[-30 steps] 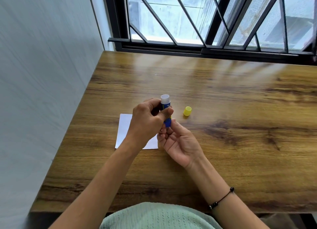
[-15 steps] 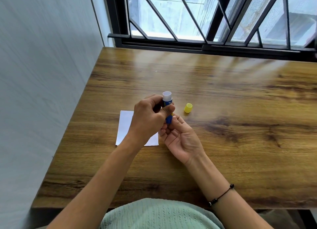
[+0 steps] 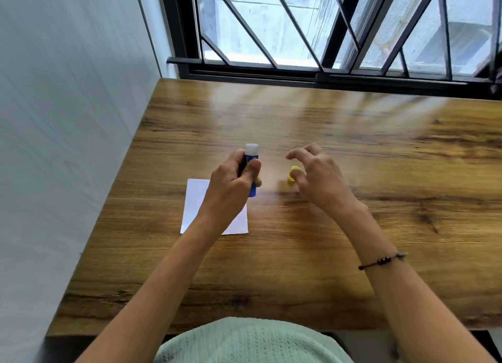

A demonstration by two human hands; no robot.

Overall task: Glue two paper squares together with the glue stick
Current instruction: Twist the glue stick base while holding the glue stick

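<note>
Wooden table (image 3: 353, 254): glue stick (image 3: 251, 156) in left hand (image 3: 231, 180), perhaps uncapped.

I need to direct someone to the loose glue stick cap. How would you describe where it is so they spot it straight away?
Start at the wooden table under the barred window, then find the white paper near its left edge. To the right of it, past the blue glue stick held upright in the left hand, the cap sits at the right hand fingertips. It is small and the only yellow thing there.
</note>
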